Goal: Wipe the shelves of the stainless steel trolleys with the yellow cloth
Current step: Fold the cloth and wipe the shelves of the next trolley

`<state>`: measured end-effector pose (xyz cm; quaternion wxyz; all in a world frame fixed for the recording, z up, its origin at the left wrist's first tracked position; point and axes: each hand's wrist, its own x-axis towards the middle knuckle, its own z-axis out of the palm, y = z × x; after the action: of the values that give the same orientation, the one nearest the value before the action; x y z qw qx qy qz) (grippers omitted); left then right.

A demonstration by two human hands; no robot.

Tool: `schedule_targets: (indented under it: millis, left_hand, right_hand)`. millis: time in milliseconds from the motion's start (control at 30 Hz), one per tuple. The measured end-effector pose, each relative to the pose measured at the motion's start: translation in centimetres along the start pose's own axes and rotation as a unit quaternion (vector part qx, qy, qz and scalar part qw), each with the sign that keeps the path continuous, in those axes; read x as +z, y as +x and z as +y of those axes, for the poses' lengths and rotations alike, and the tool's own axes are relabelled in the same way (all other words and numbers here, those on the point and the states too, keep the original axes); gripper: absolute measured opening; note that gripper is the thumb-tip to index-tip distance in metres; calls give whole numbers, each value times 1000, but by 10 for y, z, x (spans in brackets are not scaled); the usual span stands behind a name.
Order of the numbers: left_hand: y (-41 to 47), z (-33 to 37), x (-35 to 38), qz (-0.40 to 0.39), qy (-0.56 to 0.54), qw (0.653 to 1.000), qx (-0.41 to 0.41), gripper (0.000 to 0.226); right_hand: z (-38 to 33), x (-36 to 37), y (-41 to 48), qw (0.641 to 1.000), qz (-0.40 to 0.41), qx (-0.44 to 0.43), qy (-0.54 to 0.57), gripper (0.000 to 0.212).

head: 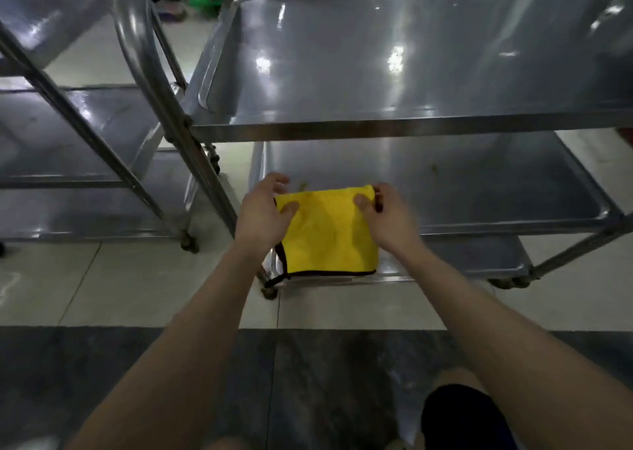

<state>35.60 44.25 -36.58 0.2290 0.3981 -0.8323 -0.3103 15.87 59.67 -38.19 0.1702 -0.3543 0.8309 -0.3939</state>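
Preparation is in hand: left hand (265,211) and right hand (385,218) each have a grip clamped on a top corner of the folded yellow cloth (329,235), which hangs before the middle shelf (462,182) of the trolley (376,129). The next move is probably to press it flat there and sweep across.

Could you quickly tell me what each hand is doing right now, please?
Left hand: pinches the upper left corner of the yellow cloth.
Right hand: pinches its upper right corner.

Glossy steel shelf (445,72), matt cloth (329,233)
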Motion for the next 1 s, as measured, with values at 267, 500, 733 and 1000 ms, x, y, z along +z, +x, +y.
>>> schedule_targets:
  millis: [267, 500, 733, 1000]
  left_hand:
    - [-56, -100, 55, 311, -38, 946, 81, 28]
    - [-11, -132, 30, 246, -202, 947, -30, 54]
    - [38, -131, 41, 277, -292, 910, -98, 53]
    - [42, -136, 43, 264, -326, 905, -73, 39]
  right_hand:
    - [62, 111, 19, 943, -6, -216, -253, 61]
    - [60, 147, 7, 898, -42, -189, -394, 73]
    - [38, 164, 24, 917, -67, -127, -372, 70]
    - [10, 183, 131, 921, -122, -66, -365, 84]
